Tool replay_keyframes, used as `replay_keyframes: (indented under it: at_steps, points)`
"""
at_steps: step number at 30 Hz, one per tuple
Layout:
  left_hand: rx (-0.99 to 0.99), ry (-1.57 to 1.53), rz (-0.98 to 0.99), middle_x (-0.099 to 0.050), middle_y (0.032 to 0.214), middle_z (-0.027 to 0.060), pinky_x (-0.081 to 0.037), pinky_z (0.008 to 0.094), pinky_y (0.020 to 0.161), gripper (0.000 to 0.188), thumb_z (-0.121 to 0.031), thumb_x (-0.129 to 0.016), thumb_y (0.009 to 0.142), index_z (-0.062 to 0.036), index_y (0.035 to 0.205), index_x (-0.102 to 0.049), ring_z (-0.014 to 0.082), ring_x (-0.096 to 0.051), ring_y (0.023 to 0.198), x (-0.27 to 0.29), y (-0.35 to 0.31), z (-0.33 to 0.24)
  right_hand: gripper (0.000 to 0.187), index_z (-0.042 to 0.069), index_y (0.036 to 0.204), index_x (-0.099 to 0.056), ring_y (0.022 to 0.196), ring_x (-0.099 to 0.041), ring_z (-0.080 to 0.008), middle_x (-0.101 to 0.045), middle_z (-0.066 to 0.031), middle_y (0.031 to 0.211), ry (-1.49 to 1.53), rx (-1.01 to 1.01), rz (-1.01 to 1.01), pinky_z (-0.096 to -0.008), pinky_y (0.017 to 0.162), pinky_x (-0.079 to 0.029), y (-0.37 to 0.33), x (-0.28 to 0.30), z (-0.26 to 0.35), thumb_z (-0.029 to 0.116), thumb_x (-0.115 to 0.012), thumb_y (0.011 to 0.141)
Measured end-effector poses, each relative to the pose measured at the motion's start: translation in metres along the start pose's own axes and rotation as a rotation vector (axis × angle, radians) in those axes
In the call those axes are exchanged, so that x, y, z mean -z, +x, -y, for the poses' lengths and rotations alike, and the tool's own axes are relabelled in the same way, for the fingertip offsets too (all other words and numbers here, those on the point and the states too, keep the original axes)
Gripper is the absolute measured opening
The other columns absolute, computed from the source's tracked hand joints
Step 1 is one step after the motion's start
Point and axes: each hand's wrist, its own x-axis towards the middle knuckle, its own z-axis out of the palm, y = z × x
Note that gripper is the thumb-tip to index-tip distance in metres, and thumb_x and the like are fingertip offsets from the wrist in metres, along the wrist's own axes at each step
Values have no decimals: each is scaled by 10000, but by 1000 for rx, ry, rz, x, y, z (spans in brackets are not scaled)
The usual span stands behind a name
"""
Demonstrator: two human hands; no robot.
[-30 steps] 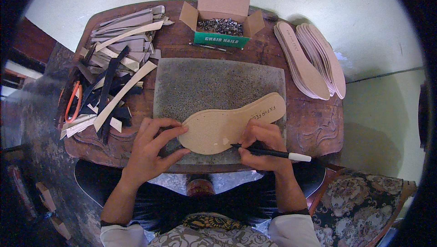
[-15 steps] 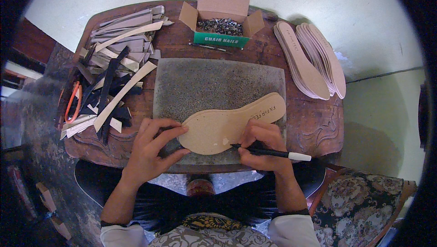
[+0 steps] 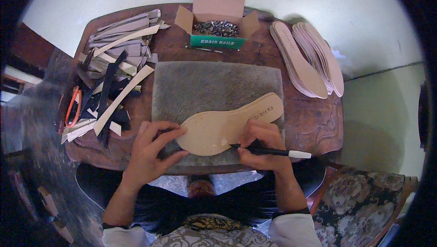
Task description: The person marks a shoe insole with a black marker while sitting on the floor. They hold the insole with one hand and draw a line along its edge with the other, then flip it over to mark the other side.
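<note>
A pair of stacked tan shoe insoles [image 3: 207, 128] lies on a grey stone slab [image 3: 218, 80], toe end to the left, with printing near the heel. The thumb and fingertips of my left hand [image 3: 157, 144] grip the rounded toe edge from both sides. My right hand [image 3: 261, 144] is closed around a black marker pen [image 3: 268, 151] with a white end. The pen's tip meets the insole's near side, beside small pale patches. Part of the right hand rests over the insoles' middle and hides that edge.
An open green box of nails [image 3: 216, 33] stands at the back of the carved wooden table [image 3: 314, 124]. Stacks of insoles [image 3: 302, 62] lie at the right. Material strips [image 3: 123, 42] and orange-handled scissors [image 3: 73, 107] crowd the left. A flowered chair [image 3: 359, 206] sits at the lower right.
The view has shifted slightly. Both hands, the pen and the insoles keep nearly the same places relative to each other.
</note>
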Motion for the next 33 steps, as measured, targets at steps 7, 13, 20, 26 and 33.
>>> replay_keyframes:
  at_steps: [7,13,20,26,33]
  points:
    - [-10,8,-5,-639,1153,72,-465,390,862,526,-171,-879,674,-109,1167,-706,286,-569,1015,0,-1,-1,191,35,704,-574,678,-647,-233,-637,-94,734,-30,27,-29,-334,614,-491,-1,10,-2,17,-748,628]
    - [-14,11,-21,-639,1142,74,-460,394,860,517,-173,-880,667,-104,1150,-706,288,-571,1010,-1,-2,0,193,37,708,-571,682,-654,-238,-634,-98,734,-37,8,-14,-333,617,-499,-3,7,-4,21,-747,630]
    - [-12,15,-21,-639,1139,74,-460,398,853,524,-174,-882,662,-105,1152,-709,288,-570,1005,0,-2,-1,191,37,710,-571,680,-663,-242,-632,-102,732,-39,6,-1,-329,604,-499,-3,6,-4,22,-746,637]
    - [-12,13,-26,-638,1140,71,-464,392,848,534,-171,-882,660,-109,1161,-710,289,-567,999,0,-2,-1,193,32,708,-570,668,-657,-238,-635,-104,731,-24,2,4,-328,603,-498,-3,6,-5,4,-746,633]
    - [-7,6,-20,-635,1152,68,-464,391,849,525,-174,-878,668,-112,1161,-710,289,-560,991,-1,-3,1,191,32,700,-568,663,-653,-230,-639,-100,731,-29,-19,-6,-322,605,-498,-3,6,-3,-2,-743,630]
